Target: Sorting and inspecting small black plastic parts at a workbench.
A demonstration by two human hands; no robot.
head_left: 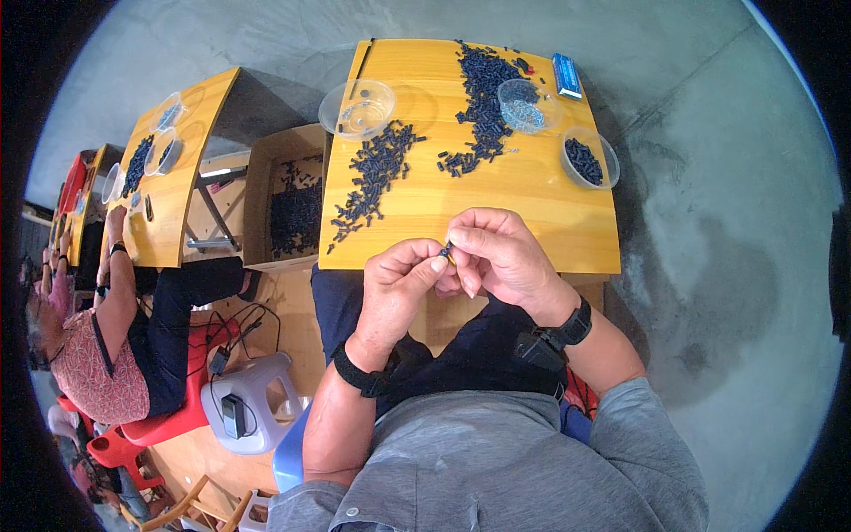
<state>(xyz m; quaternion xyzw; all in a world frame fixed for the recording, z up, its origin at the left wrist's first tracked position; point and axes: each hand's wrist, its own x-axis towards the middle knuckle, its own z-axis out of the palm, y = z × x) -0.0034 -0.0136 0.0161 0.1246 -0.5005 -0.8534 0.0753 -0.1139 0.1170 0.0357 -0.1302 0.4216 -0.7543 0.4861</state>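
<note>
Just off the near edge of the yellow wooden table (541, 208), my left hand (396, 288) and my right hand (507, 259) meet fingertip to fingertip. Both pinch a small black part (446, 251) between thumb and fingers; most of it is covered, so its exact kind cannot be made out. Beyond my left hand lies a loose pile of short black cylindrical parts (377, 173). A larger pile of similar black parts (484, 97) runs toward the far edge. Some more fill a clear plastic tub (612, 168) at the table's right side.
A clear tub (332, 111) with a few bits stands far left, and another tub (551, 120) holds small shiny pieces. A blue box (566, 75) lies at the far right. Left of the table sit a cardboard box (259, 199) of black parts and a co-worker (102, 372) at another table.
</note>
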